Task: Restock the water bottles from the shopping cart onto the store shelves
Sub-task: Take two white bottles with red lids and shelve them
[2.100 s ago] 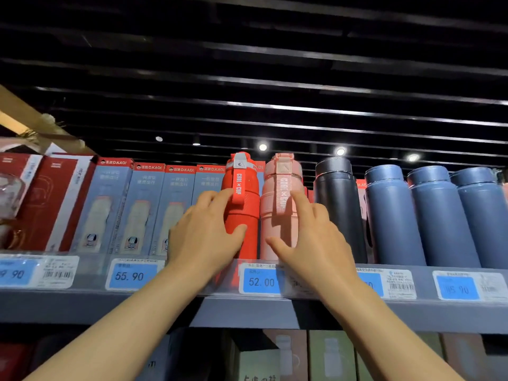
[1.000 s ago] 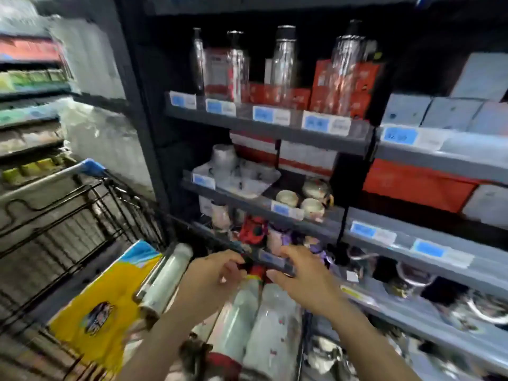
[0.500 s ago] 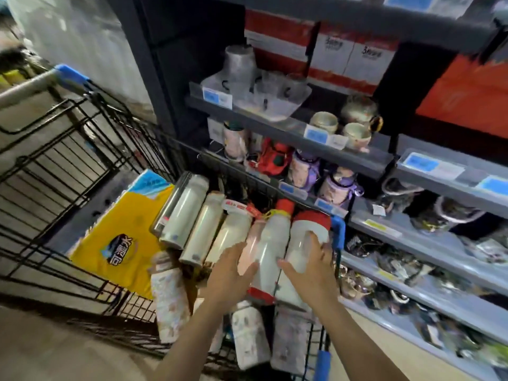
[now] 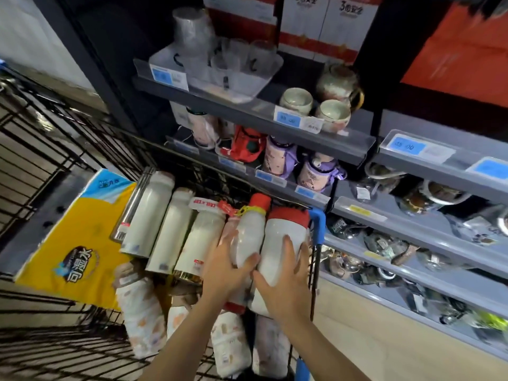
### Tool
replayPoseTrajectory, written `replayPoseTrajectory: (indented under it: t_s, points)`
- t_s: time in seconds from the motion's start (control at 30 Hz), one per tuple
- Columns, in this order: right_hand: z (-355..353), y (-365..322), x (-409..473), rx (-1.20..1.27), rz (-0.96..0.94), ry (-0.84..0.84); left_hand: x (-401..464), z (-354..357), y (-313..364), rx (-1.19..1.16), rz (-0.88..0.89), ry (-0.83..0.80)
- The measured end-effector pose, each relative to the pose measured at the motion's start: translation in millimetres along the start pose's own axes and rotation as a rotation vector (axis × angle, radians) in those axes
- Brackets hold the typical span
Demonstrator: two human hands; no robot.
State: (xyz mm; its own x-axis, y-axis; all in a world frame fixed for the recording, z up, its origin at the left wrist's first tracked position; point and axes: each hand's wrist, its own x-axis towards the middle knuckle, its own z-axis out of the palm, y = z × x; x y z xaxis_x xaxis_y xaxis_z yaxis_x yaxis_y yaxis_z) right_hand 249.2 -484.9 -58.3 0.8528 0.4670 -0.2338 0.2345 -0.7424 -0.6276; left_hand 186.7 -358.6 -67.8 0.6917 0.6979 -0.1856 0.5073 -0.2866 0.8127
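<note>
Several white water bottles lie side by side in the black wire shopping cart [image 4: 41, 149]. My left hand [image 4: 224, 268] grips a slim white bottle with a small red cap [image 4: 248, 237]. My right hand [image 4: 286, 284] wraps around a wider white bottle with a broad red lid [image 4: 286, 232] at the cart's right side. More white bottles [image 4: 170, 232] lie to the left, and patterned ones [image 4: 140, 317] lie nearer to me. The store shelves [image 4: 316, 141] rise just behind and to the right of the cart.
A yellow and blue pack [image 4: 74, 243] lies in the cart's left part. The shelves hold clear cups [image 4: 220, 59], ceramic mugs [image 4: 332, 114], a red bottle [image 4: 247, 144], purple patterned bottles [image 4: 316, 171] and boxes [image 4: 321, 23]. Blue price tags [image 4: 406, 147] line the shelf edges.
My view swung down from the top shelf, where both hands touched a red and a pink bottle, to the cart. Both hands reached in and closed on two red-capped white bottles.
</note>
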Motion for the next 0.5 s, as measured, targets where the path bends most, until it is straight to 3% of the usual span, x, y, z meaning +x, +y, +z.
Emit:
replayPoseTrajectory:
  t_s: [0.2,0.5]
  points:
    - [-2.3,0.6,-1.8,0.086,-0.009,-0.008,2.7,-4.1,4.9,-0.126,-0.113,-0.014]
    - [-1.0,-6.4,-1.6,-0.023,0.05,0.042,-27.4,-56.6,-9.8,-0.401,-0.237,0.141]
